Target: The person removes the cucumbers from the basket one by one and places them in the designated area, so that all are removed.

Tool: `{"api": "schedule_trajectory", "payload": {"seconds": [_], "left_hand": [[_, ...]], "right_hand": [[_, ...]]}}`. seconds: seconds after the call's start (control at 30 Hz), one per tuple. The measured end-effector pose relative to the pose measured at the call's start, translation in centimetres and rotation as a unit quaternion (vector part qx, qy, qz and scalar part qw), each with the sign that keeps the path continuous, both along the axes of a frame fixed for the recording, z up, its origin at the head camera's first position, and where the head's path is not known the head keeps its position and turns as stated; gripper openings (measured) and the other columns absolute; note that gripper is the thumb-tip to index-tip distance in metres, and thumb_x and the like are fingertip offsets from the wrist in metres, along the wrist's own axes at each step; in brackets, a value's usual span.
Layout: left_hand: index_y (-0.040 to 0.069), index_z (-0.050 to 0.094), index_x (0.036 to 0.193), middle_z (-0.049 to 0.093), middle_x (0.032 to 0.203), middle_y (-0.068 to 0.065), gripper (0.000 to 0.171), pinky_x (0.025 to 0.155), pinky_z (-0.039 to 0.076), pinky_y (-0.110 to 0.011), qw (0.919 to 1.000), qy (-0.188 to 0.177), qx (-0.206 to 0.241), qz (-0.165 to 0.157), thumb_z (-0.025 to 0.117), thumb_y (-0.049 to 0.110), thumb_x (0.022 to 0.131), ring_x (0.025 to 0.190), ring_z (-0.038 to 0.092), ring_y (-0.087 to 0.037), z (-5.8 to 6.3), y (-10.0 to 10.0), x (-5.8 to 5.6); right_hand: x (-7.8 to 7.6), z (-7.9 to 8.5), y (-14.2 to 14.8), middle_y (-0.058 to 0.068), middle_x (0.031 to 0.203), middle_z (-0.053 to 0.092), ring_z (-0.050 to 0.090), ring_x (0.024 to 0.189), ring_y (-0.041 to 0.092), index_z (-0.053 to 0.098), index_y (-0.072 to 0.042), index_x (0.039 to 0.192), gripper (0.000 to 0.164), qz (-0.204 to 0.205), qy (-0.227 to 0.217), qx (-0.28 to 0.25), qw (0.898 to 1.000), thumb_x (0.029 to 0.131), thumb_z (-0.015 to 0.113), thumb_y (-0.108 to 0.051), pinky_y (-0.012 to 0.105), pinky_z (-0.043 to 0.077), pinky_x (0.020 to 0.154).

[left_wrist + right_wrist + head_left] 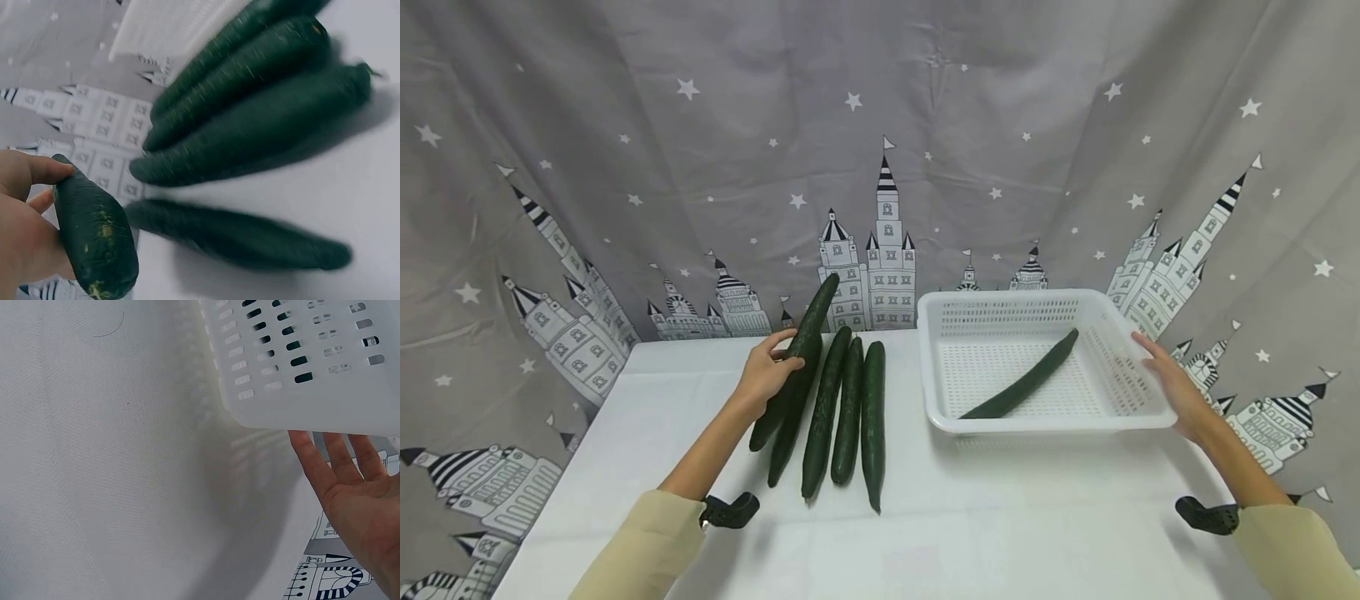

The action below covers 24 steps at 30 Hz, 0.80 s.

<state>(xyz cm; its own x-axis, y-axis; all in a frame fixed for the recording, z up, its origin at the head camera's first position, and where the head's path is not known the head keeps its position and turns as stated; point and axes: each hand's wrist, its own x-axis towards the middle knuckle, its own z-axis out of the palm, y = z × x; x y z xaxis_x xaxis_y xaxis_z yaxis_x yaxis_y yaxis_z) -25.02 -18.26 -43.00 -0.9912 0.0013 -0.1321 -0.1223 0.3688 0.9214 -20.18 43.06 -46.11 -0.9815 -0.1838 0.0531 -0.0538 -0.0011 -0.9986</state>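
My left hand (765, 375) pinches a dark green cucumber (817, 312) between thumb and fingers. In the left wrist view this cucumber (100, 237) points end-on at the camera, apart from the others. Just beneath it lies a second cucumber (792, 429), and three more lie side by side to its right, the outermost cucumber (873, 417) nearest the basket. One cucumber (1026, 383) rests diagonally inside the white plastic basket (1045, 426). At the basket's right side is my right hand (1180, 392); its fingers look straight in the right wrist view, their tips hidden by the basket.
A white cloth-covered table (925, 517) holds everything. Behind it hangs a grey curtain (925, 83) printed with castles and stars, close to the basket's far rim. A black device is strapped at each wrist.
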Motion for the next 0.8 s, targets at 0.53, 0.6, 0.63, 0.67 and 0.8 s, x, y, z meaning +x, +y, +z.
{"api": "schedule_trajectory", "payload": {"seconds": [0.53, 0.6, 0.63, 0.67, 0.8], "left_hand": [[0.009, 0.033, 0.156, 0.047, 0.139, -0.032, 0.061, 0.093, 0.047, -0.054, 0.9948, -0.066, 0.031, 0.07, 0.055, 0.006, 0.099, 0.117, 0.055, -0.044, -4.7, -2.7, 1.9], [0.008, 0.033, 0.156, 0.046, 0.14, -0.032, 0.06, 0.095, 0.046, -0.056, 0.9945, -0.068, 0.031, 0.073, 0.055, 0.006, 0.099, 0.119, 0.053, -0.045, -5.0, -2.7, 2.2], [0.007, 0.033, 0.156, 0.045, 0.14, -0.032, 0.06, 0.096, 0.045, -0.057, 0.9946, -0.068, 0.03, 0.073, 0.055, 0.006, 0.099, 0.12, 0.052, -0.046, -5.1, -2.7, 2.3], [0.007, 0.034, 0.155, 0.045, 0.14, -0.033, 0.06, 0.097, 0.044, -0.057, 0.9947, -0.067, 0.029, 0.072, 0.055, 0.006, 0.099, 0.121, 0.051, -0.046, -5.2, -2.6, 2.4], [0.004, 0.033, 0.155, 0.042, 0.142, -0.034, 0.06, 0.099, 0.042, -0.058, 0.9959, -0.062, 0.015, 0.064, 0.055, 0.006, 0.099, 0.124, 0.049, -0.048, -5.4, -2.5, 2.8]], "right_hand": [[0.1, 0.2, -0.3, -0.013, 0.132, 0.044, 0.065, 0.102, 0.009, 0.014, -0.023, 0.162, 0.053, -0.018, -0.007, 0.025, 1.0, 0.111, 0.028, -0.023, 0.034, 0.058, 0.074], [0.1, 0.2, -0.3, -0.013, 0.133, 0.044, 0.065, 0.102, 0.009, 0.014, -0.022, 0.162, 0.053, -0.02, -0.005, 0.031, 0.999, 0.111, 0.027, -0.023, 0.034, 0.058, 0.074], [0.1, 0.2, -0.3, -0.013, 0.133, 0.044, 0.065, 0.102, 0.009, 0.014, -0.022, 0.162, 0.053, -0.02, -0.006, 0.031, 0.999, 0.111, 0.027, -0.023, 0.034, 0.058, 0.074], [0.1, 0.2, -0.3, -0.012, 0.133, 0.044, 0.065, 0.102, 0.009, 0.014, -0.022, 0.162, 0.053, -0.02, -0.005, 0.032, 0.999, 0.111, 0.027, -0.023, 0.034, 0.058, 0.074], [0.1, 0.2, -0.2, -0.012, 0.134, 0.043, 0.064, 0.103, 0.009, 0.014, -0.023, 0.162, 0.053, -0.019, -0.007, 0.026, 0.999, 0.111, 0.027, -0.022, 0.034, 0.058, 0.074]]}}
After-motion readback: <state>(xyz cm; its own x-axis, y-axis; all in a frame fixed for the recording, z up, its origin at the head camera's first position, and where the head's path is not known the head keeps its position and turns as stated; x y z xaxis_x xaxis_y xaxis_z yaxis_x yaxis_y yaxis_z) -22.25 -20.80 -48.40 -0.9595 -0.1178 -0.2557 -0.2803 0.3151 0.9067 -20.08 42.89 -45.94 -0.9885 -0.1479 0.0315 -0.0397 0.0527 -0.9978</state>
